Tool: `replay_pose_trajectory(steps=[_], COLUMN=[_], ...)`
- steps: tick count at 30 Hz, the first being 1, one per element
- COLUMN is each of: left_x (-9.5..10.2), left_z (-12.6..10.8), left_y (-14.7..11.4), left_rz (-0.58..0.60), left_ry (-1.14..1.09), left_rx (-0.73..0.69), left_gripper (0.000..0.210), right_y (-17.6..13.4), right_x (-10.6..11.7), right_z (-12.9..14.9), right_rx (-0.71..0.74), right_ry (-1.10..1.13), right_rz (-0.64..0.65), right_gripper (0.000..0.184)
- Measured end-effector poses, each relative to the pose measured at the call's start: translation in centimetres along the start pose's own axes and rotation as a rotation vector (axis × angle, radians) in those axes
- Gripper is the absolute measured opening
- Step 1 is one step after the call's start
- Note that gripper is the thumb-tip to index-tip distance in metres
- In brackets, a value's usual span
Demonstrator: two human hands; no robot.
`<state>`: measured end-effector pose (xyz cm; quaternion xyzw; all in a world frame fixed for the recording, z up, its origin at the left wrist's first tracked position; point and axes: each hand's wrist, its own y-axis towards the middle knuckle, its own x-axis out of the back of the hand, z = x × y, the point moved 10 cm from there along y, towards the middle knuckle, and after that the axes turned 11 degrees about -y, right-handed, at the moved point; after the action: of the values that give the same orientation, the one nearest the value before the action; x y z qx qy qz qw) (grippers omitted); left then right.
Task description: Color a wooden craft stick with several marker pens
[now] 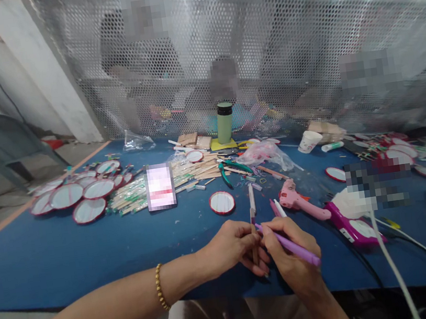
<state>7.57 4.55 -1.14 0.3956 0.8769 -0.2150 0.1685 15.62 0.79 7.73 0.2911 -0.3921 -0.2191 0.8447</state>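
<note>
My left hand (231, 246) pinches a flat wooden stick (255, 251), held upright close to the table's front edge. A purple marker pen (295, 250) is gripped in my right hand (300, 258), its tip at the stick near my left fingertips. The upper end of the stick is purple. Just beyond my hands lie a white pen-like piece (252, 199) and two more pens, one magenta (274, 208) and one white (279, 208). A round white disc with a red rim (222, 202) rests farther to the left.
A pink glue gun (302, 201) and a magenta box (351, 224) with cables stand to the right. Red-rimmed discs (66, 196) and wrapped sticks (134, 194) cover the left. Green pliers (225, 173), a green bottle (223, 126) and a paper cup (309, 142) stand behind.
</note>
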Motion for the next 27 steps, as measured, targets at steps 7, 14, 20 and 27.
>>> replay_pose_trajectory(steps=[7, 14, 20, 27], left_x=[0.11, 0.07, 0.11, 0.04], left_z=[0.35, 0.11, 0.28, 0.34], left_y=[0.03, -0.04, 0.04, 0.02], left_rz=[-0.007, 0.0, -0.002, -0.009], left_ry=[-0.027, -0.031, -0.016, -0.033], left_rx=[0.023, 0.011, 0.013, 0.02], left_gripper=[0.053, 0.056, 0.051, 0.054], right_y=[-0.17, -0.04, 0.01, -0.05], right_x=[0.24, 0.3, 0.36, 0.5], right_z=[-0.6, -0.13, -0.07, 0.02], right_rx=[-0.048, -0.009, -0.012, -0.002], right_ry=[0.007, 0.003, 0.001, 0.004], right_rz=[-0.019, -0.02, -0.032, -0.04], right_gripper=[0.019, 0.019, 0.019, 0.018])
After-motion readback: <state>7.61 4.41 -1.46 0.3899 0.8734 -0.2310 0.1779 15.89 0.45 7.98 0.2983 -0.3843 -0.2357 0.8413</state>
